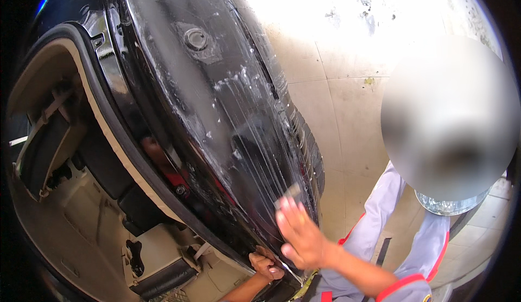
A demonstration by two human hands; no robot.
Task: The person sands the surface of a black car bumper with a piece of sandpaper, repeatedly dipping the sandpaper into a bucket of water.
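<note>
My right hand (304, 234) is on the lower part of a scuffed black car body panel (217, 101). Its fingers are held together and stretched toward a small flat grey-brown piece (290, 193) at their tips, whose kind I cannot make out. My left hand (266, 264) is closed, knuckles curled, against the panel's near edge beside the door opening; whatever is in its fingers is hidden. Long pale scratches and whitish smears run along the panel. Higher up is a round recess (196, 39) ringed by dull, rubbed paint.
At left, the door opening (103, 106) shows beige trim and dark seats (103, 163). A tyre (310, 150) stands right of the panel on pale floor tiles (315, 57). Legs in grey trousers (374, 209) with red trim lie at lower right, below a large blurred round shape (445, 117).
</note>
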